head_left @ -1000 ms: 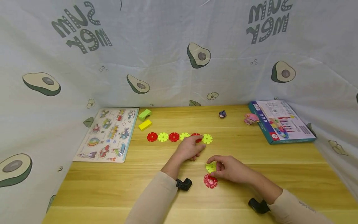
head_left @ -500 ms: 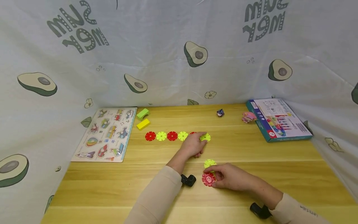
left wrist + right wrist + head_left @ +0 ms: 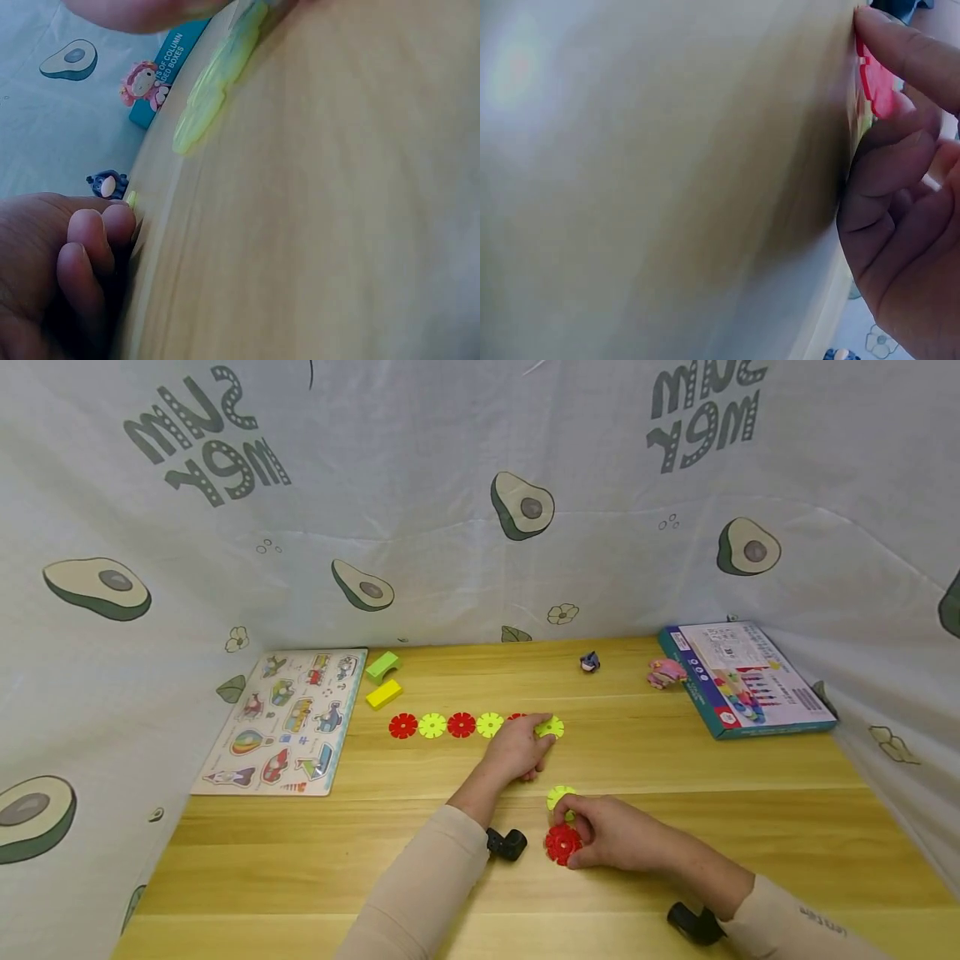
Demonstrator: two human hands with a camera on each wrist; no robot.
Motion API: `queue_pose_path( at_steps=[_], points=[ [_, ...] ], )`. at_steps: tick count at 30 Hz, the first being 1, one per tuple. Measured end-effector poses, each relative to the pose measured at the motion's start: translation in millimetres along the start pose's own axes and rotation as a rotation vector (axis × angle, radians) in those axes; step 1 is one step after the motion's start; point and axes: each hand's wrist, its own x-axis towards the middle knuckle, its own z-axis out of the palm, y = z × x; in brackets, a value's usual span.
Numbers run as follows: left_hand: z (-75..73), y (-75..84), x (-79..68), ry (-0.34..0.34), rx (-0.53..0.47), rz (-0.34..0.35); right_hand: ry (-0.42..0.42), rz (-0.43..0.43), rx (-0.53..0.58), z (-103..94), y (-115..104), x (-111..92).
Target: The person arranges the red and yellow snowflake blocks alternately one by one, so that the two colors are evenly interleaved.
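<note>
In the head view a row of red and yellow slotted snowflake discs crosses the table. My left hand (image 3: 517,748) is at its right end, index fingertip and thumb on opposite edges of the last yellow snowflake disc (image 3: 555,727). That hand partly covers the red disc (image 3: 517,717) beside it. Nearer to me, my right hand (image 3: 626,835) pinches a red snowflake disc (image 3: 562,845) between thumb and index finger. The right wrist view shows this red disc (image 3: 881,86) edge-on at the fingertips. Just beyond lies another yellow disc (image 3: 558,799), partly behind the right index finger.
A picture puzzle board (image 3: 281,722) lies at the left, with a green arch block (image 3: 383,667) and a yellow block (image 3: 384,694) beside it. A small dark figurine (image 3: 589,662), a pink figurine (image 3: 666,673) and a flat toy box (image 3: 750,681) lie at the back right.
My left hand has shifted right from the red disc onto the last yellow one, then stayed. My right hand has moved nearer and taken hold of the red disc, whose shiny glare has gone.
</note>
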Motion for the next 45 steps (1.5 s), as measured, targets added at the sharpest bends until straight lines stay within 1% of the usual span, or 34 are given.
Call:
queue_pose_path(
  at_steps=[5,7,11,14,18,22,28,30,33,37,39,45],
  points=[
    [-0.2,-0.1,0.8,0.004,0.001,-0.008,0.049,-0.027,0.023,-0.8,1,-1],
    [-0.3,0.2,0.9,0.008,-0.002,-0.015,0.061,-0.030,0.069,-2.6,2,-1],
    [-0.5,1.1,0.4,0.007,-0.004,-0.028,0.079,0.011,0.231,-10.8,7,-1],
    [-0.2,1.4,0.2,0.003,-0.002,-0.031,0.127,0.063,0.339,-21.1,13,3],
    [0.1,1.0,0.6,0.001,-0.010,-0.039,0.221,0.141,0.391,-38.5,22,14],
    [1.1,0.5,1.6,0.000,-0.021,-0.047,0.283,0.214,0.419,-55.3,32,27],
    [2.3,0.2,2.0,0.005,-0.021,-0.053,0.333,0.254,0.395,-73.6,46,47],
    [1.9,0.6,1.3,0.007,-0.017,-0.052,0.345,0.267,0.367,-78.0,49,53],
    [1.5,1.5,0.4,0.007,-0.011,-0.053,0.353,0.304,0.289,-82.8,51,61],
    [1.0,1.4,0.1,0.003,0.003,-0.052,0.340,0.345,0.169,-85.7,53,68],
    [1.6,0.8,0.1,0.007,0.004,-0.046,0.333,0.355,0.128,-85.9,54,71],
    [2.7,-2.2,1.8,0.017,0.002,-0.022,0.329,0.369,0.083,-85.1,55,74]
  ],
)
